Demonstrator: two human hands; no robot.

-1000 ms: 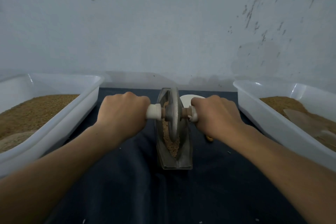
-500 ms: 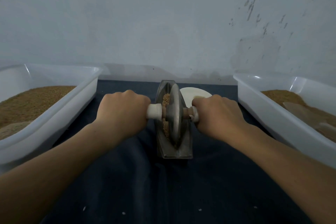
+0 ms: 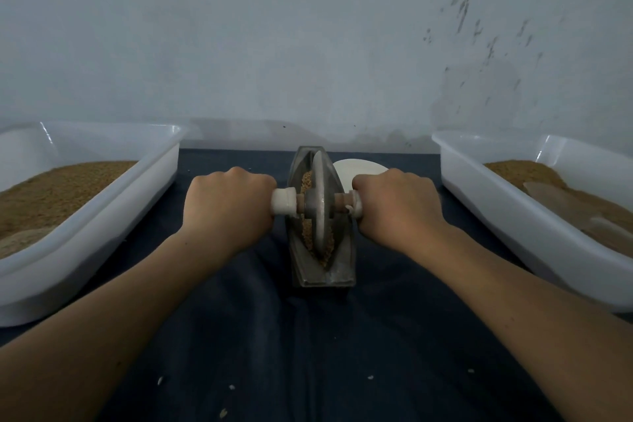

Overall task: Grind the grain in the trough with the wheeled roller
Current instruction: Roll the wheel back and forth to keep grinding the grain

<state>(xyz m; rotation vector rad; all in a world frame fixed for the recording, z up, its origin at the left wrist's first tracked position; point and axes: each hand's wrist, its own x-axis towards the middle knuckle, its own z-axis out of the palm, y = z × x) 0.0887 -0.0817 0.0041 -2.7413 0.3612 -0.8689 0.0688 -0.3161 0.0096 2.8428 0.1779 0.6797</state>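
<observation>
A narrow grey metal trough (image 3: 339, 271) lies lengthwise on the dark cloth, its near end towards me. Brown grain (image 3: 306, 181) fills its groove on both sides of the wheel. The wheeled roller (image 3: 320, 205) is a grey metal disc on an axle with white end handles, standing upright in the trough's middle. My left hand (image 3: 227, 207) grips the left handle. My right hand (image 3: 397, 207) grips the right handle. Both fists hide most of the handles.
A white plastic tub (image 3: 102, 216) with brown grain stands at the left. A second white tub (image 3: 496, 216) at the right holds grain and a flat scoop. A white dish (image 3: 359, 169) sits behind the trough. Loose grains dot the dark cloth (image 3: 308, 353). A grey wall rises behind.
The roller and both hands have come back along the trough from its far end to about its middle, and the head camera has tilted up a little.
</observation>
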